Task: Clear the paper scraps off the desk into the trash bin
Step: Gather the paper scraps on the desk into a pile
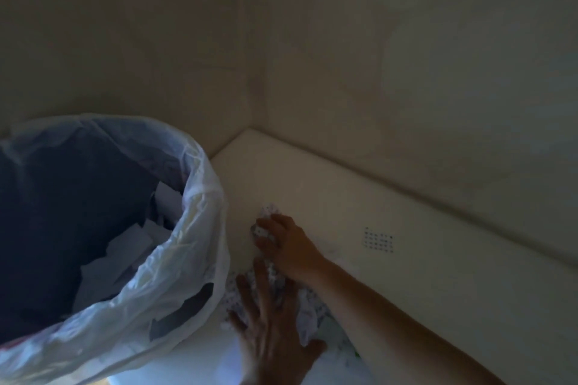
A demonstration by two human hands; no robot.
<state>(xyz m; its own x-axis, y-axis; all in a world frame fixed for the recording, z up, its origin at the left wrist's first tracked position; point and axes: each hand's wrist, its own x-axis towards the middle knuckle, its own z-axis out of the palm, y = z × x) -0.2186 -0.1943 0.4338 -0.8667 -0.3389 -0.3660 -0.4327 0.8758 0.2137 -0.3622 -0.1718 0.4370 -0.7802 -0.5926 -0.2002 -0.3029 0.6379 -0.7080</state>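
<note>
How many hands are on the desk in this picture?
2. The left hand lies flat on the crumpled dotted paper scraps near the desk's front edge. The right hand is farther back, closing on scraps beside the trash bin.

Two plain beige walls (pixel 406 56) meet in a corner (pixel 259 72) at the rear of the scene. Surfaces bare, faintly mottled, dimly lit. A pale blue patch (pixel 225 362) shows at the lower edge; what it is cannot be determined.
</note>
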